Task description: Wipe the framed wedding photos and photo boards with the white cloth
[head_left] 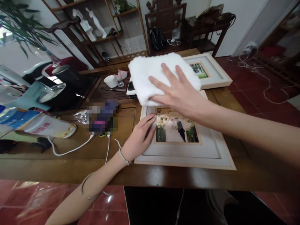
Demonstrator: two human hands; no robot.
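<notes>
A light wooden picture frame (187, 157) with a photo of a couple lies flat on the brown table. On its left side rests my left hand (142, 134), fingers stretched out over the edge of the photo. My right hand (178, 93) is spread on top of a folded white cloth (145, 72), its thumb by the cloth's near edge. The cloth covers the far end of the frame. Behind it, partly hidden by the cloth, lies a second picture frame (215, 68) with a green photo.
To the left stand a white paper cup (111, 82), a dark pot (55, 93), a plastic canister (50, 125) lying on its side and white charging cables (70, 153) by a blurred-out object. A plant (25, 28) rises at far left. Chairs and shelves stand beyond.
</notes>
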